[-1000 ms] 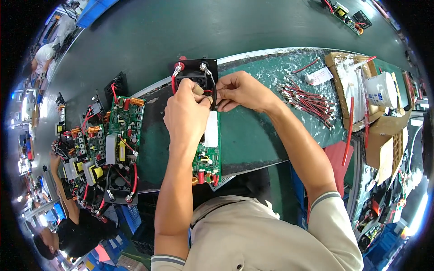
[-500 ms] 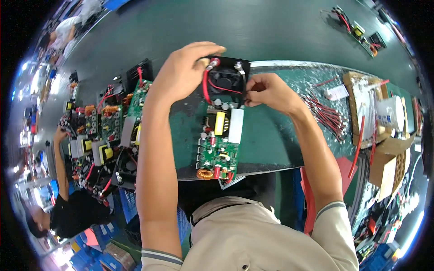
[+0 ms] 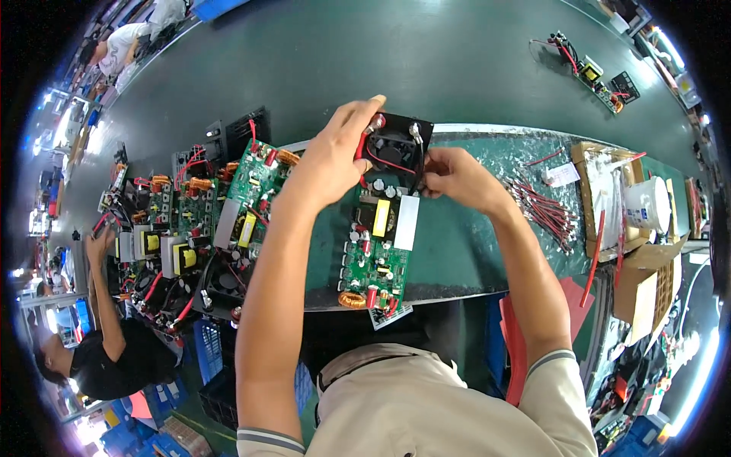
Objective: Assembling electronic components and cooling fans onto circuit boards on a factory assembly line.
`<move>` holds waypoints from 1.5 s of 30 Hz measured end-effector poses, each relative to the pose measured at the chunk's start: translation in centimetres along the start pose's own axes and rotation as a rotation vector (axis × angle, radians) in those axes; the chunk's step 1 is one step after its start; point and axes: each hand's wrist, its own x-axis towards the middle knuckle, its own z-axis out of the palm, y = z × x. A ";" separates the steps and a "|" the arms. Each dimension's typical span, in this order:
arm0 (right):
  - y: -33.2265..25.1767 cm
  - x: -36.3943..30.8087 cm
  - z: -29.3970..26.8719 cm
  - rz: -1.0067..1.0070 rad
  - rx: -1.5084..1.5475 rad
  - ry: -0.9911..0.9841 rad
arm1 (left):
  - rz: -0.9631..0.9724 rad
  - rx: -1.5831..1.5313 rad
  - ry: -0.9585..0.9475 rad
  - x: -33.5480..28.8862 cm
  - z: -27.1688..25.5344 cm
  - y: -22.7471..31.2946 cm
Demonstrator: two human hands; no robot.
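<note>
A green circuit board lies on the bench in front of me. It carries a copper coil, a yellow transformer and a white heat sink. Joined to its far end by wires is a black panel with a fan. My left hand grips that panel's left side, thumb by the thick red wire. At the panel's right edge my right hand is closed, its fingertips pinched at the black wire. Exactly what lies between those fingertips is hidden.
Several similar board assemblies are crowded together at the left, beside a co-worker's hand. On the right lie a bundle of red and black wires, a cardboard tray and a white tub. Another assembly rests at the far right.
The board, panel and both hands sit slightly lower and further right in the picture, as the whole view has shifted. My grip on the panel looks the same.
</note>
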 end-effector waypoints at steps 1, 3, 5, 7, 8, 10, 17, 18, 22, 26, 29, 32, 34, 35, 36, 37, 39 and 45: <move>0.0 0.0 0.1 -0.005 -0.065 0.014 | -0.061 -0.080 0.056 -0.3 0.4 -0.5; -0.5 -0.3 0.4 -0.013 -0.137 0.024 | -0.164 -0.269 0.145 -1.1 1.4 -1.8; 0.4 -0.4 0.1 -0.015 -0.137 0.016 | -0.271 -0.363 0.168 -1.2 1.9 -1.2; 1.2 -0.4 0.1 0.019 -0.120 0.015 | -0.312 -0.392 0.205 -1.5 2.4 -1.3; 1.4 -0.4 0.0 0.004 -0.136 -0.002 | -0.299 -0.438 0.251 -1.5 2.7 -1.4; 1.7 -0.3 0.2 0.000 -0.192 0.053 | -0.304 -0.480 0.300 -1.5 3.5 -1.7; 0.4 -1.5 1.3 0.036 -0.093 0.133 | -0.253 -0.765 0.376 -1.9 4.8 -2.6; 0.3 -1.4 1.5 0.034 -0.111 0.171 | -0.254 -0.852 0.356 -2.0 4.6 -2.9; -1.5 -1.5 2.6 0.083 -0.091 0.182 | -0.106 -0.948 0.364 -2.2 4.6 -4.6; -1.2 -1.8 2.1 0.118 -0.043 0.195 | -0.145 -1.097 0.187 -1.8 3.2 -5.2; -0.8 -1.9 2.1 0.151 -0.072 0.175 | -0.014 -0.862 0.314 -1.8 4.7 -5.9; 0.0 -2.2 2.0 0.129 -0.063 0.173 | -0.059 -1.134 0.222 -1.6 4.9 -6.0; 0.1 -2.0 2.1 0.160 -0.042 0.176 | -0.108 -1.197 0.193 -1.7 4.8 -6.1; -0.1 -2.1 2.2 0.164 -0.037 0.184 | -0.112 -1.202 0.194 -1.7 4.8 -6.1; -0.6 -2.0 2.6 0.168 -0.028 0.185 | -0.122 -1.203 0.197 -1.8 4.7 -6.2; -0.8 -2.0 2.8 0.176 -0.031 0.209 | -0.119 -1.216 0.202 -1.7 4.8 -6.2; -1.2 -2.1 2.7 0.174 -0.049 0.206 | -0.104 -1.178 0.163 -1.5 4.9 -6.4; -1.1 -2.1 2.6 0.193 -0.067 0.216 | -0.075 -1.179 0.191 -1.3 4.7 -6.4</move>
